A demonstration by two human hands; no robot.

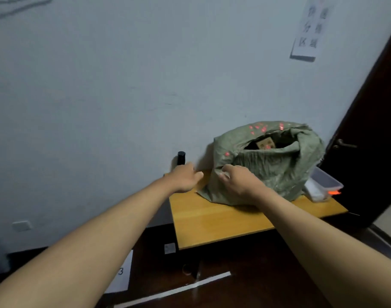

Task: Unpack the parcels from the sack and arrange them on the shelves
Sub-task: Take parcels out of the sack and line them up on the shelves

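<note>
On a wooden tabletop (223,221) set against a pale wall (123,85), a person is reaching forward with both bare arms. The left hand (185,177) is hovering beside the sack, fingers loosely curled and holding nothing. The right hand (239,181) is gripping the near side of a green woven sack (270,165), fingers curled into the fabric. A cardboard parcel (266,143) is showing inside the sack's open mouth. A black cylinder (181,158) is standing by the wall; a clear plastic box (323,184) is sitting beside the sack, right.
</note>
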